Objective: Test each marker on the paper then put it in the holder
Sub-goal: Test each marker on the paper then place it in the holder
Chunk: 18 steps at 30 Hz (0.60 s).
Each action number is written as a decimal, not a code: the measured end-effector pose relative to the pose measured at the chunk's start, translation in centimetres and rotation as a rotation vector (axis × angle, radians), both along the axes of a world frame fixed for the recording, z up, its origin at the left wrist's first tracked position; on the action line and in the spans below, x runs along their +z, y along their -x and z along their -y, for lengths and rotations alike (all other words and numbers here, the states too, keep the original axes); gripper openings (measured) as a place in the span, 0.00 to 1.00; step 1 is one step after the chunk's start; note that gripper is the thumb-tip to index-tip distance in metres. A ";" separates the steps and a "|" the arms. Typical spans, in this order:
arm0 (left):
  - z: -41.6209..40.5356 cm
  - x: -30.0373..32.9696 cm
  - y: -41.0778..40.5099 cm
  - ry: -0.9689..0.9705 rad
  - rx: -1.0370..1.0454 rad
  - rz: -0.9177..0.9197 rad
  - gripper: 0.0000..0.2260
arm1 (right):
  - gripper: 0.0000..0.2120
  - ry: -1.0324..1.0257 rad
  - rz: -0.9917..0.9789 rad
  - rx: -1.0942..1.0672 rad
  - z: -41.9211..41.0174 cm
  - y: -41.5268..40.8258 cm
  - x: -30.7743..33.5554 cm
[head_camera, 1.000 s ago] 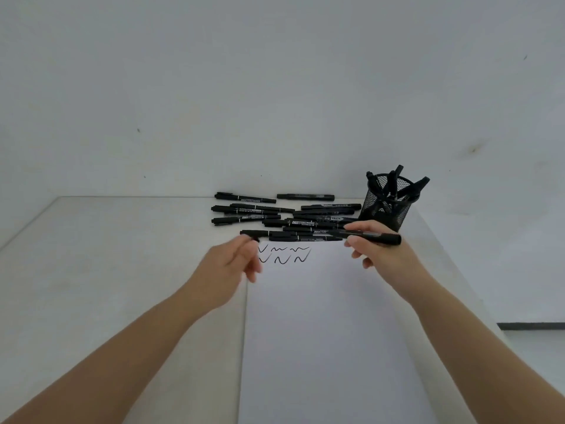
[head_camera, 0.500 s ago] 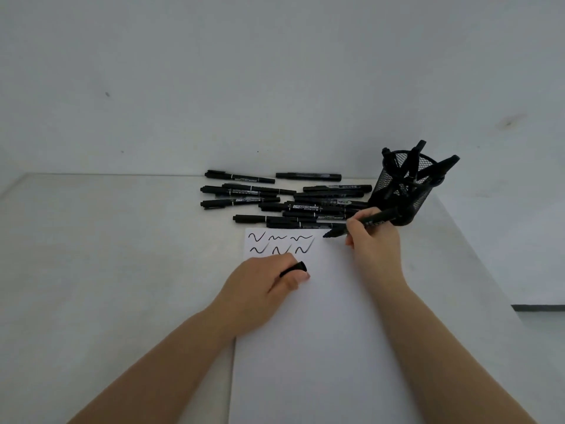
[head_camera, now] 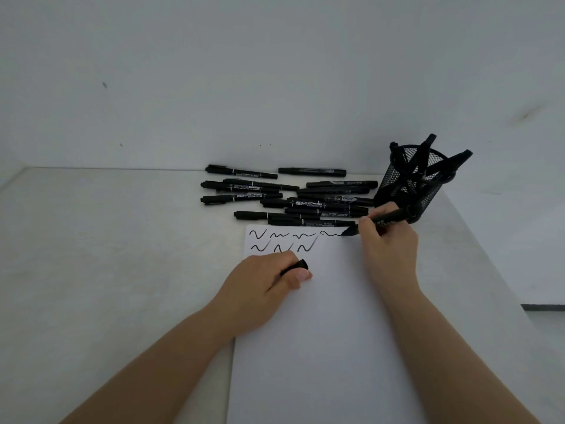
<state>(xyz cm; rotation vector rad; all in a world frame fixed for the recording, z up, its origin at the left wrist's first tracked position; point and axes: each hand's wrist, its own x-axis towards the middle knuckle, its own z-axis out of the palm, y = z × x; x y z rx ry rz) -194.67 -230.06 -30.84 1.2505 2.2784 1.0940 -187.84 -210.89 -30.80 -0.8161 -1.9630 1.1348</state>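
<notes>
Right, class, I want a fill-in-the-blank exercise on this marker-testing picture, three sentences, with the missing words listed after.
1. The right hand draws a squiggle on the paper with a ____.
2. The left hand grips the marker's ____.
3. The tested markers stand in a black mesh ____ at the table's far right.

Missing words: marker; cap; holder

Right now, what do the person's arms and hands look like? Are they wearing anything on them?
Both arms are bare as far as the picture shows: no sleeves, no gloves. The left hand and the right hand show no rings, and neither wrist carries a watch or bracelet. The one thumbnail in plain view, on the left hand, is short and looks unpainted. The arms run out of the picture at the bottom.
</notes>
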 end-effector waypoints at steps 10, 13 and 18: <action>0.0 0.0 0.0 -0.021 0.007 0.006 0.05 | 0.10 0.551 -0.339 0.272 1.5 -1.2 0.7; 0.0 0.1 0.1 -0.036 0.002 0.001 0.05 | 0.17 0.711 -0.355 0.326 2.3 -1.1 0.4; 0.0 -0.1 0.2 -0.034 0.002 -0.005 0.06 | 0.12 0.680 -0.307 0.359 2.5 -0.9 0.2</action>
